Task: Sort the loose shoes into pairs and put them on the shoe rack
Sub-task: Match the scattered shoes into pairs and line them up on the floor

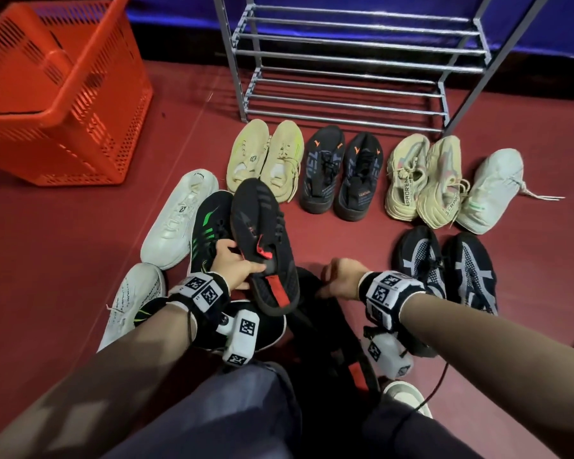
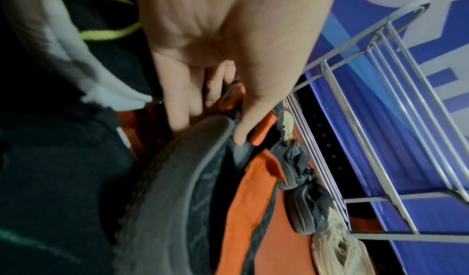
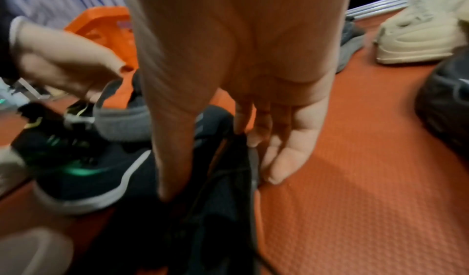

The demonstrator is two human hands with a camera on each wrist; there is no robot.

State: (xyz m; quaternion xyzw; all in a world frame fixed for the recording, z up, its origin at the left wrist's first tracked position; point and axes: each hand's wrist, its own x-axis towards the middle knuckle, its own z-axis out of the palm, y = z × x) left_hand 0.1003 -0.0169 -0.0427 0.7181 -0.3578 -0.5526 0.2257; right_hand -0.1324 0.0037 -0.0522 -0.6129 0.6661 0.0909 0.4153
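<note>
Fingers and thumb of the left hand [image 1: 236, 266] curl round the heel collar of a black shoe with red trim [image 1: 264, 246], holding it lifted with the toe pointing away from the wrist. Just left of that hand lies a black shoe with green stripes [image 1: 209, 226], and further left two white shoes [image 1: 179, 217] rest on the red floor [image 1: 345, 240]. The right hand [image 1: 340, 279] reaches down to a second black shoe [image 3: 223, 179] lying just below it; its thumb and fingers pinch the collar edge. Beyond both hands three pairs stand side by side: yellow-cream [image 1: 267, 159], dark grey [image 1: 343, 173] and beige [image 1: 423, 177]. Right of the right hand sits a navy pair [image 1: 448, 270]. The shoe rack [image 1: 355, 67] stands beyond the rows, an orange basket [image 1: 57, 91] far to the left.
</note>
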